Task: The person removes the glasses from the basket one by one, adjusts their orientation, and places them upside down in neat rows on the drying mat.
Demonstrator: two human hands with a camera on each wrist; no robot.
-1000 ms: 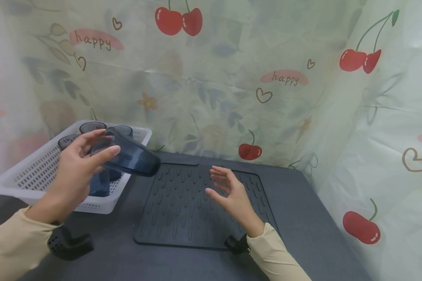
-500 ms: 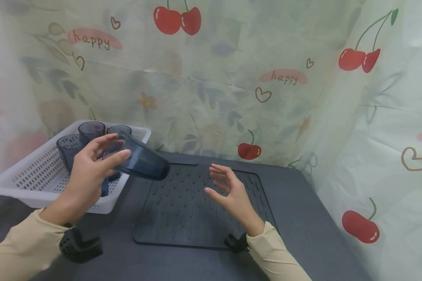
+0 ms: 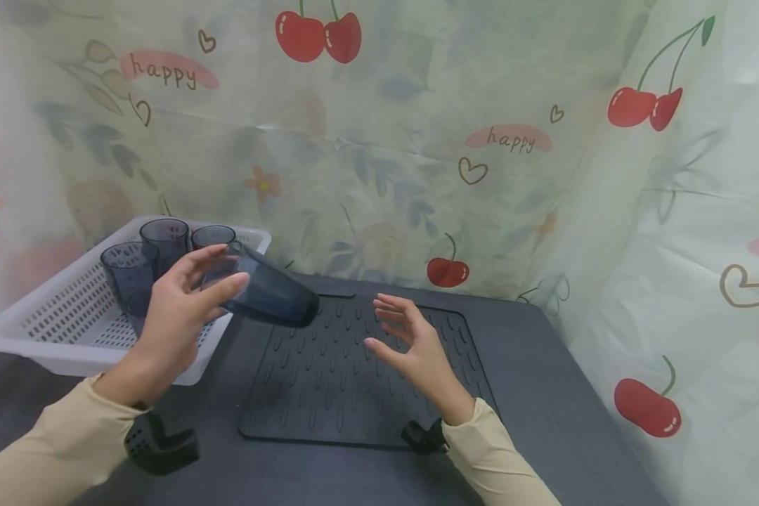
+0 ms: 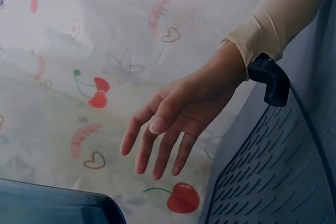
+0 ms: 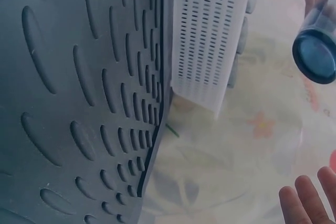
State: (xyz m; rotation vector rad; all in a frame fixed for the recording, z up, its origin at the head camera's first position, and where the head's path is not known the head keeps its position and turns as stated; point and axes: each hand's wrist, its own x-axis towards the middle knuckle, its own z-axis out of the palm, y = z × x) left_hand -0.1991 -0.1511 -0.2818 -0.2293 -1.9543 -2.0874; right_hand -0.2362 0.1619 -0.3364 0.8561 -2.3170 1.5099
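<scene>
My left hand [image 3: 180, 306] grips a blue-tinted drinking glass [image 3: 275, 292] near its rim, thumb on the near side. The glass is tilted, its base pointing right and slightly down, over the left part of a black ridged drying mat [image 3: 329, 393]. In the right wrist view the base of the glass [image 5: 316, 56] faces the camera. My right hand [image 3: 417, 351] is held above the mat with fingers spread and relaxed, nothing in it. The left wrist view shows the same right hand [image 4: 176, 111] with the glass [image 4: 52, 203] at the lower left corner.
A white perforated basket [image 3: 31, 344] stands at the left, with three more blue-tinted glasses upright in it, one of them a front glass [image 3: 129, 277]. The mat lies on a dark table [image 3: 537, 393]. A patterned curtain [image 3: 367, 91] closes off the back and sides.
My left hand has carried the glass rightward from over the basket toward the mat, uncovering more of the glasses in the basket. The right hand has stayed almost still.
</scene>
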